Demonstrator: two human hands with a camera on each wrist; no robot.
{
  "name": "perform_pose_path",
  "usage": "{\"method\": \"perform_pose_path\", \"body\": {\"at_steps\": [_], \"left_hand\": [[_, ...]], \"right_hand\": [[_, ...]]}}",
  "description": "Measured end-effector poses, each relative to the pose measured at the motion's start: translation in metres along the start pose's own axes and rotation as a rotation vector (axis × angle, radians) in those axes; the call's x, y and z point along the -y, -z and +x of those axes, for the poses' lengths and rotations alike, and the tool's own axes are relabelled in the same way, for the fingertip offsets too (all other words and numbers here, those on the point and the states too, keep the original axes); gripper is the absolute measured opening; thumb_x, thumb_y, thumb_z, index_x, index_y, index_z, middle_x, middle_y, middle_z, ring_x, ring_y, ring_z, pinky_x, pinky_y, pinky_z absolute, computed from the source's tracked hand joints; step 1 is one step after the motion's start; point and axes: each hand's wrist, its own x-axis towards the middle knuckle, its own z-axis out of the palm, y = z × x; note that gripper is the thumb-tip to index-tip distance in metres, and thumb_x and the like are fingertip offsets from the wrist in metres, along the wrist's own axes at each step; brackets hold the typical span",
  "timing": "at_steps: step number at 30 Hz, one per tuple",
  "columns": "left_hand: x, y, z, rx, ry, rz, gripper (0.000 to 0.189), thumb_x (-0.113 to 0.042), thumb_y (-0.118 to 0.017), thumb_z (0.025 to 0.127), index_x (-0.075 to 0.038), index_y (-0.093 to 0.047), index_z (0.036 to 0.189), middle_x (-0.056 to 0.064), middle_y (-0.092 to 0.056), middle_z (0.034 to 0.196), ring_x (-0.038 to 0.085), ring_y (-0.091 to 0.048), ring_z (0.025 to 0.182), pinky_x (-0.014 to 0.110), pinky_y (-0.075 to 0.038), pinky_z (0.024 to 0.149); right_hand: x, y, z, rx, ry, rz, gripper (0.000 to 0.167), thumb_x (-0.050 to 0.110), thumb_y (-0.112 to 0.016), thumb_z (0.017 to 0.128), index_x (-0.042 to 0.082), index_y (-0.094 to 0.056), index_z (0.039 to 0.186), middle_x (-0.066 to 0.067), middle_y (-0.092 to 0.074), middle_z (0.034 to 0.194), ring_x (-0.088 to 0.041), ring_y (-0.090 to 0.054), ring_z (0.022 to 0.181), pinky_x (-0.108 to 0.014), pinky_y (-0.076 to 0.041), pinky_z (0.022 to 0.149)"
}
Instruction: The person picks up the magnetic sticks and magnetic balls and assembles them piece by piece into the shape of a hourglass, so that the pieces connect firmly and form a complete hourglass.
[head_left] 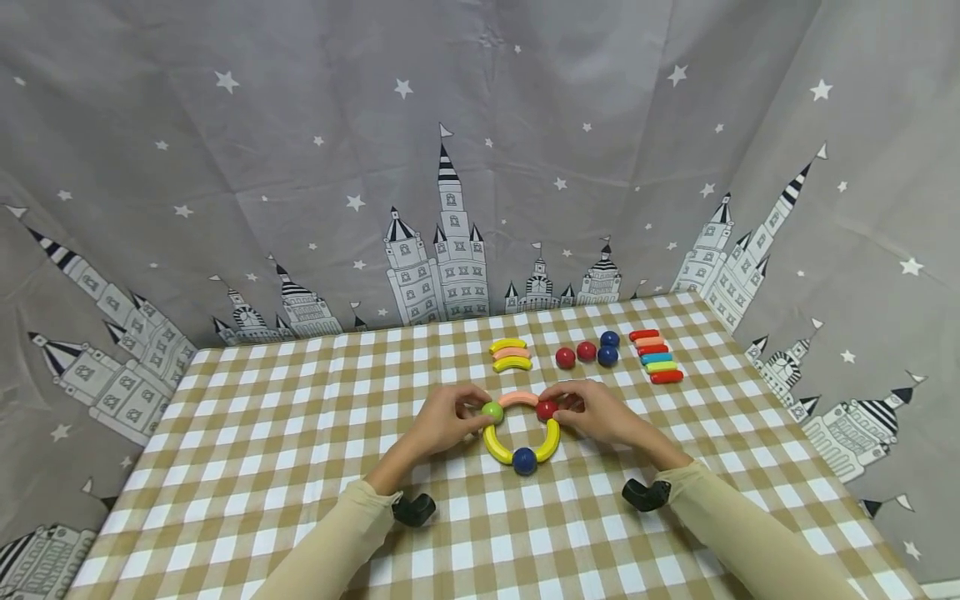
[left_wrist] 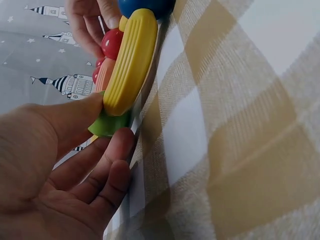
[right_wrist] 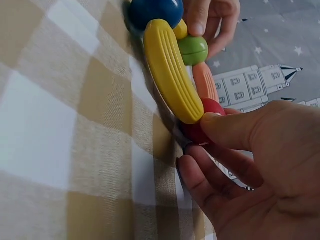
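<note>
A ring of curved rods and balls lies on the checked tablecloth between both hands. My left hand (head_left: 442,419) pinches the green ball (head_left: 492,412) at its left side, thumb and fingers on opposite faces. On the right, the red ball (head_left: 546,411) is pinched by my right hand (head_left: 597,412). A peach curved rod (head_left: 518,398) spans the far side between these two balls. Two yellow curved rods, the left one (left_wrist: 131,62) and the right one (right_wrist: 172,72), run down to a dark blue ball (head_left: 524,461) at the near side.
Beyond the ring lie yellow and peach curved rods (head_left: 512,354). Further right are loose red balls (head_left: 575,354) and blue balls (head_left: 608,348), then a column of short coloured rods (head_left: 657,357). A grey castle-print curtain (head_left: 480,167) hangs behind the table (head_left: 247,450).
</note>
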Motion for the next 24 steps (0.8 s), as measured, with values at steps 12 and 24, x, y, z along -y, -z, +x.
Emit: {"method": "perform_pose_path", "body": {"at_steps": [12, 24], "left_hand": [[0.003, -0.003, -0.001, -0.093, -0.044, 0.023, 0.024, -0.011, -0.082, 0.089, -0.006, -0.075, 0.111, 0.006, -0.076, 0.102, 0.013, -0.067, 0.071, 0.024, -0.054, 0.063], [0.002, -0.003, -0.002, -0.093, -0.036, 0.001, 0.022, -0.011, -0.081, 0.089, -0.007, -0.076, 0.11, 0.005, -0.075, 0.098, 0.014, -0.065, 0.07, 0.023, -0.051, 0.059]], "right_hand": [[-0.006, 0.002, 0.012, -0.029, 0.032, -0.019, 0.031, 0.003, -0.072, 0.093, 0.014, -0.073, 0.122, -0.003, -0.072, 0.114, -0.016, -0.065, 0.094, -0.036, -0.055, 0.087], [-0.006, 0.027, -0.009, -0.064, 0.064, -0.01, 0.041, 0.003, -0.075, 0.093, 0.006, -0.066, 0.132, -0.015, -0.069, 0.126, -0.026, -0.07, 0.102, -0.042, -0.058, 0.089]]}}
